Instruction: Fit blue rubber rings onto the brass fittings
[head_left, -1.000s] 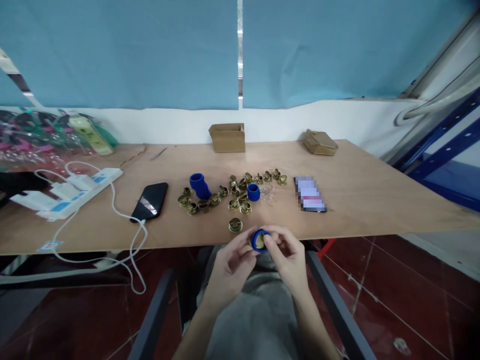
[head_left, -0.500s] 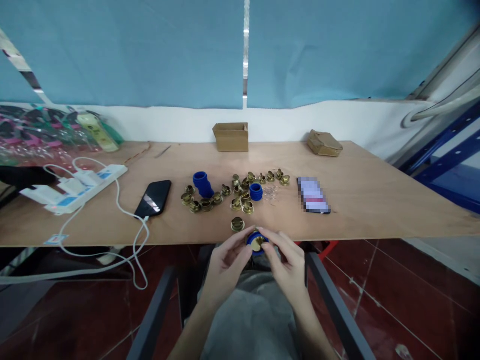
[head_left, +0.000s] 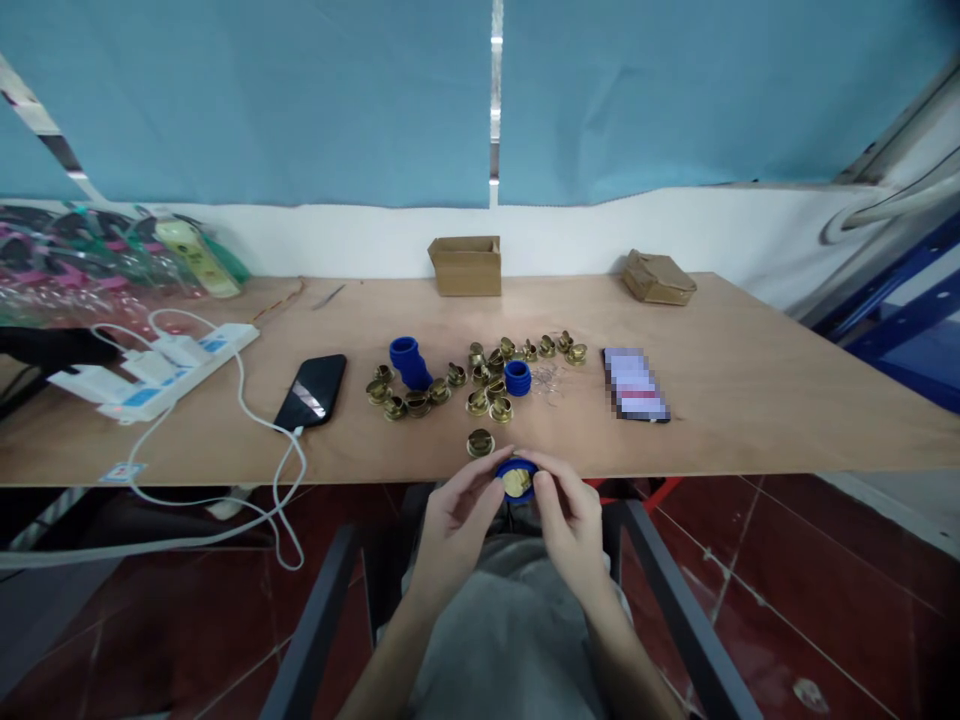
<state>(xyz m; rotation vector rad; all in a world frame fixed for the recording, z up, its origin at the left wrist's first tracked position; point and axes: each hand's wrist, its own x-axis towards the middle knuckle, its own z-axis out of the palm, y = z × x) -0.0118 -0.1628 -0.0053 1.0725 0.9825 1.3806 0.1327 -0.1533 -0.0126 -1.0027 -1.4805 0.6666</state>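
Observation:
In front of the table's near edge, my left hand [head_left: 459, 522] and my right hand [head_left: 570, 520] pinch a blue ring [head_left: 517, 464] from opposite sides. A brass-coloured round piece [head_left: 516, 485] sits inside the ring, its face turned up toward me. My fingertips meet along the far rim while the thumbs press on the near side; the ring's underside is hidden. Just beyond lies a single brass-coloured knob-like piece [head_left: 480, 443]. Several similar pieces [head_left: 501, 409] are scattered farther back, around a short stack of blue rings [head_left: 517, 378] and a taller, leaning blue stack [head_left: 411, 362].
Thin wire-like bits [head_left: 546, 380] lie right of the short stack. A black phone [head_left: 312, 391] with a white cable is at left, beside a power strip [head_left: 180, 372]. Another phone [head_left: 636, 384] lies at right. An open cardboard box [head_left: 468, 272] and a brown packet [head_left: 658, 278] stand behind.
My right thumb has shifted from over the brass-coloured piece to the ring's right edge, and more of the piece shows. The camera view has moved slightly.

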